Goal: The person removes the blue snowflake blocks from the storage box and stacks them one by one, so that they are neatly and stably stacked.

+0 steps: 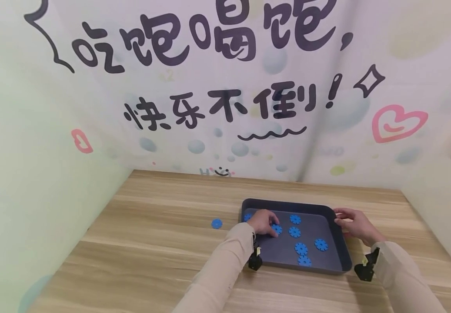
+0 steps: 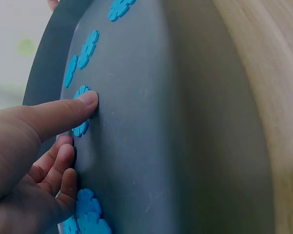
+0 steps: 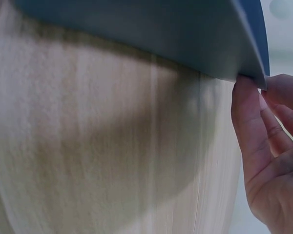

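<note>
A dark grey tray (image 1: pixel 288 204) with raised walls holds several notched blue plastic discs (image 1: pixel 295 232). Over its left half is my left hand (image 1: pixel 262 221), thumb and index finger on either side of one blue disc (image 1: pixel 276 229). In the left wrist view the straight thumb (image 2: pixel 90 98) covers part of that disc; contact is hard to make out. More discs (image 2: pixel 90 214) lie beside the little finger, partly hidden in the head view. At the far right corner, my right hand (image 1: pixel 356 224) pinches the tray wall (image 3: pixel 251 58) between thumb and fingers.
A single blue disc (image 1: pixel 217 224) lies on the wooden table (image 1: pixel 143 230), left of the tray. Behind the table's far edge hangs a printed white cloth (image 1: pixel 225 148). Pale walls (image 1: pixel 33 174) stand at both sides.
</note>
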Demonstrator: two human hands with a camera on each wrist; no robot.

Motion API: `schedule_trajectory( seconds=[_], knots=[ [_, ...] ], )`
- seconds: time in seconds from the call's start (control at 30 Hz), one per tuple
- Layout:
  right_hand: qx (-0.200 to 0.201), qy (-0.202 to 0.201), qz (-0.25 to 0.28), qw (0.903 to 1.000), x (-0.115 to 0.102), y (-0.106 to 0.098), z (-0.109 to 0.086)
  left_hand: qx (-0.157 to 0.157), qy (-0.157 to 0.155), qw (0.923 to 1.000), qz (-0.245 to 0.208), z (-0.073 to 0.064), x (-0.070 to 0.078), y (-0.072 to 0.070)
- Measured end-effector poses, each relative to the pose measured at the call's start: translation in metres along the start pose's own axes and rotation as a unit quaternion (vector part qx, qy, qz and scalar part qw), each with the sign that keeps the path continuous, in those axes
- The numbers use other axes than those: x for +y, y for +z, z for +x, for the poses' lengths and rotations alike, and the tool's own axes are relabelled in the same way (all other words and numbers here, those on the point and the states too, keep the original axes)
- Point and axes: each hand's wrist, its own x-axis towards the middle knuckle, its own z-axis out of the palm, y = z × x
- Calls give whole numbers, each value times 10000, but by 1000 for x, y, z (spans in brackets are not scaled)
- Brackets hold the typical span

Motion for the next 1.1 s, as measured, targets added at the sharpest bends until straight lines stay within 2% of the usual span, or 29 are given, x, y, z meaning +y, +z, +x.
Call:
schedule_trajectory(
  seconds=[0.2, 0.43, 0.73, 1.1],
  knots=[
    [23, 54, 17, 10000, 0, 0, -1, 127, -31, 9998, -116, 3, -6, 3],
    [21, 51, 76, 10000, 0, 1, -1, 158, -183, 9985, -498, 2, -10, -1],
    [2, 62, 26, 10000, -2, 0, -1, 236, 192, 9961, -834, -1, -12, -8],
    [-26, 83, 25, 10000, -3, -1, -1, 162, 645, 9936, -917, -20, -10, -35]
  ],
)
